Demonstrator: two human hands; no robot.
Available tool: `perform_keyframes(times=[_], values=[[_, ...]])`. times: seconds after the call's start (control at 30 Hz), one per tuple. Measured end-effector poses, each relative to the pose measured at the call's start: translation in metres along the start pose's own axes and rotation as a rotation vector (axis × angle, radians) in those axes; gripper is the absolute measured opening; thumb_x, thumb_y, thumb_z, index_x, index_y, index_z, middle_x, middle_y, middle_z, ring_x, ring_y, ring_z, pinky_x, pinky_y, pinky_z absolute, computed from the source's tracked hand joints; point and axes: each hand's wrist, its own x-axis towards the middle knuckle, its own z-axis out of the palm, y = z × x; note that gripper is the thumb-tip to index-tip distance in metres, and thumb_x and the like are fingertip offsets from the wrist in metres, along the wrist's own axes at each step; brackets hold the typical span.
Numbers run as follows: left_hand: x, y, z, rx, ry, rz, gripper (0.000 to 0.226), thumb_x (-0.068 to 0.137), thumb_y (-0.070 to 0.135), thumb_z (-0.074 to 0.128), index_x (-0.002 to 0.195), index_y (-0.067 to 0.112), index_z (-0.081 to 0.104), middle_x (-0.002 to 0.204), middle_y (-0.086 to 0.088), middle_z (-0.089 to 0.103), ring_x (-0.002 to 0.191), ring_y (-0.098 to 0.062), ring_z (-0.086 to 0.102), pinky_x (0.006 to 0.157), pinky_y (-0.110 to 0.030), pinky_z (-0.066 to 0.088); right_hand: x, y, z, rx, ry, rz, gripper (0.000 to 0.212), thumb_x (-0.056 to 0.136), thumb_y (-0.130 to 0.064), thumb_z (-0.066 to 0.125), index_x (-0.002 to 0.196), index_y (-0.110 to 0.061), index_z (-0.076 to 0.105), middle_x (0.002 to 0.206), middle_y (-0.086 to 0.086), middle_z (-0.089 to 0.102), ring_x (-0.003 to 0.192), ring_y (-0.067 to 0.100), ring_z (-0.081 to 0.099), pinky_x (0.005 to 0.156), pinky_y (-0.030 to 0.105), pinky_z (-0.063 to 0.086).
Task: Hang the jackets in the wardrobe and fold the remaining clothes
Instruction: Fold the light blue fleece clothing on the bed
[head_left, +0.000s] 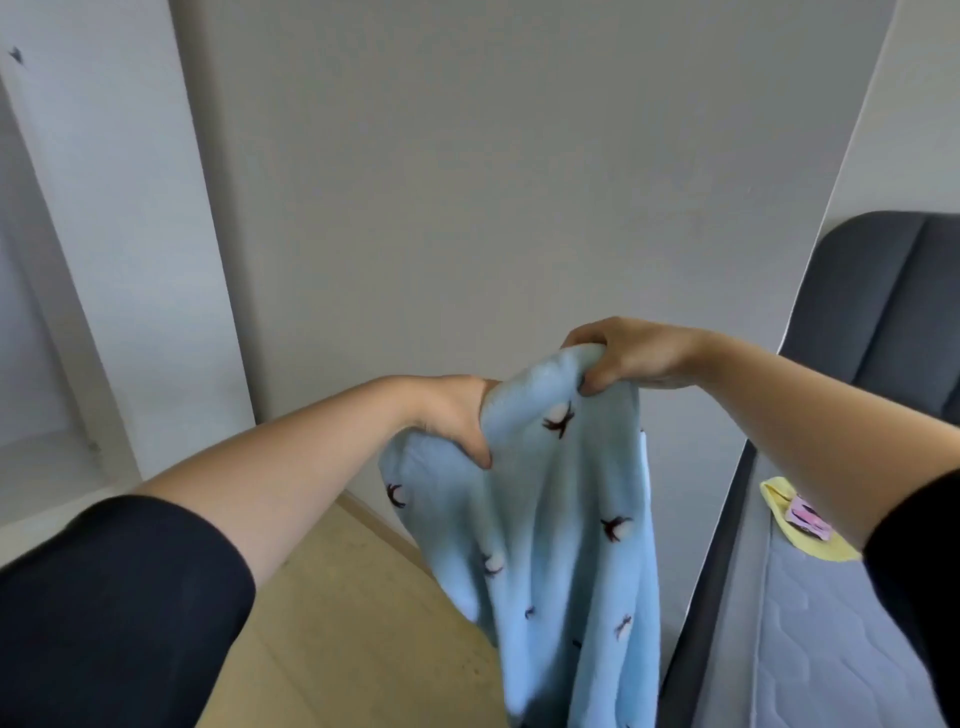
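Left grip (447, 415) is clamped on the top edge of the blue garment (550, 519) | right grip (628, 358) is pinched on the same edge, slightly higher | garment is hung straight down below both, long axis vertical, over the floor (337, 597) beside the bed (831, 649).

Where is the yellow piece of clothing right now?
In the head view, the yellow garment lies low on the right, on the mattress, partly behind the person's right forearm.

A grey quilted mattress (831, 670) on a dark-framed bed (719, 582) carries a pale yellow garment with a pink print (802, 525) near its edge. A light wooden floor (337, 623) lies alongside.
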Motion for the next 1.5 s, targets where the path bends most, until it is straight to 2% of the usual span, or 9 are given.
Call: perform_keyframes(times=[0.07,0.17,0.33,0.5,0.67,0.73,0.9,1.2,1.5], values=[[0.004,0.003,-0.001,0.046,0.020,-0.057,0.031,0.062,0.024,0.086,0.084,0.025,0.064,0.078,0.017,0.067,0.075,-0.007,0.066,0.060,-0.011,0.051,-0.003,0.007,-0.004,-0.179,-0.057,0.042,0.036,0.074,0.010,0.062,0.098,-0.016,0.058,0.090,-0.002,0.063,0.083,0.015,0.060,0.067,0.024,0.048],[0.015,0.021,-0.001,0.053,0.079,-0.025,0.021,0.066,0.029,0.083,0.073,0.022,0.063,0.068,0.013,0.065,0.062,-0.006,0.062,0.054,-0.014,0.047,-0.005,0.008,-0.010,-0.576,-0.036,0.070,0.038,0.073,0.002,0.063,0.102,-0.022,0.055,0.098,-0.005,0.058,0.091,0.016,0.053,0.072,0.026,0.042],[0.020,0.039,-0.008,0.071,0.088,-0.030,0.019,0.067,0.030,0.080,0.076,0.022,0.064,0.072,0.009,0.068,0.067,-0.011,0.065,0.064,-0.025,0.052,-0.018,0.007,0.001,-0.456,-0.262,0.083,0.063,0.069,-0.028,0.082,0.121,-0.034,0.046,0.111,-0.019,0.062,0.101,0.000,0.059,0.076,0.010,0.044],[0.015,0.034,-0.017,0.177,-0.116,-0.061,0.025,0.065,0.027,0.085,0.083,0.030,0.068,0.079,0.016,0.071,0.078,-0.008,0.069,0.071,-0.022,0.055,-0.003,0.023,0.027,-0.819,-0.038,0.055,0.033,0.066,-0.025,0.075,0.096,-0.021,0.061,0.091,-0.006,0.063,0.085,0.017,0.058,0.063,0.023,0.041],[0.006,0.013,-0.028,0.166,-0.240,-0.191,0.037,0.064,0.015,0.086,0.090,0.031,0.065,0.086,0.012,0.073,0.084,-0.010,0.069,0.079,-0.030,0.057,0.006,0.019,0.019,-0.598,0.169,0.035,0.026,0.065,-0.031,0.077,0.082,-0.021,0.060,0.078,-0.008,0.059,0.073,0.014,0.056,0.055,0.023,0.041],[0.007,0.010,-0.036,0.277,-0.190,-0.231,0.035,0.064,0.015,0.083,0.089,0.029,0.063,0.088,0.009,0.071,0.086,-0.015,0.068,0.078,-0.031,0.056,0.003,0.016,0.011,-0.528,0.215,0.037,0.031,0.065,-0.028,0.078,0.091,-0.022,0.061,0.084,-0.008,0.059,0.077,0.013,0.056,0.057,0.022,0.041],[0.023,0.045,-0.062,0.552,0.165,-0.202,0.015,0.066,0.009,0.068,0.066,0.015,0.054,0.066,0.001,0.057,0.056,-0.016,0.052,0.047,-0.021,0.038,-0.017,0.003,-0.028,-0.634,0.464,0.016,0.036,0.069,-0.022,0.074,0.102,-0.015,0.061,0.090,0.000,0.057,0.084,0.022,0.055,0.067,0.028,0.042],[0.032,0.198,-0.100,0.705,0.736,0.177,0.017,0.072,0.014,0.056,0.079,0.026,0.046,0.091,-0.003,0.064,0.074,-0.027,0.051,0.060,-0.029,0.034,-0.145,-0.047,-0.120,-1.172,0.903,0.138,0.020,0.070,-0.009,0.053,0.083,-0.016,0.040,0.068,0.000,0.043,0.066,0.027,0.040,0.076,0.035,0.031],[0.048,0.342,-0.102,0.539,0.938,0.381,0.021,0.070,0.009,0.054,0.083,0.026,0.049,0.094,-0.009,0.063,0.086,-0.033,0.059,0.063,-0.029,0.036,-0.275,-0.069,-0.192,-1.097,1.229,0.310,0.016,0.068,-0.011,0.055,0.081,-0.016,0.047,0.068,0.000,0.040,0.070,0.030,0.044,0.062,0.032,0.035]])
